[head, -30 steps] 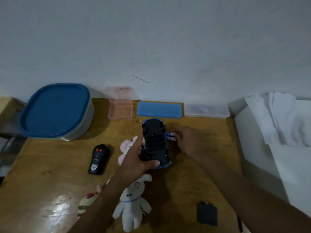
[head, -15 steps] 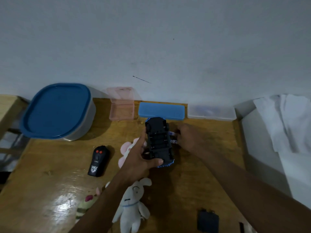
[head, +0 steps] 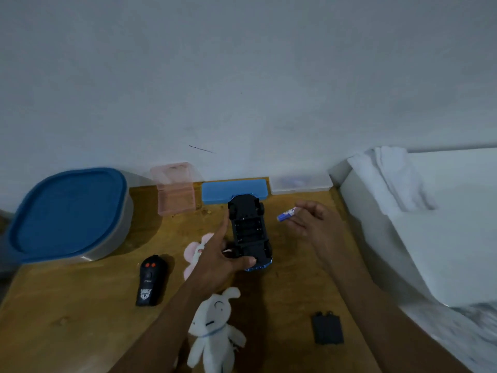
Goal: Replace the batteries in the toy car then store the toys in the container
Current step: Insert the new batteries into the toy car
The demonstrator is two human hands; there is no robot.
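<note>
A blue toy car [head: 248, 230] lies upside down on the wooden table [head: 80, 319], its black underside up and its battery bay open. My left hand [head: 217, 261] grips the car at its near end, thumb across the bumper and forefinger along its left side. My right hand [head: 309, 219] is lifted to the right of the car and pinches a blue and white battery [head: 286, 214]. The black battery cover [head: 327, 331] lies near the front right of the table. A grey container with a blue lid [head: 67, 214] stands at the back left.
A black remote control [head: 149, 281], a white plush rabbit [head: 215, 329] and a pink plush toy [head: 195, 251] lie on the table. Against the wall stand an open pink box [head: 176, 195], a blue case [head: 219, 191] and a clear case [head: 300, 183]. A white bed [head: 430, 224] borders the right.
My right hand has come away from the car's right side, moving right and up with a battery pinched in its fingers. My left hand keeps its hold on the car.
</note>
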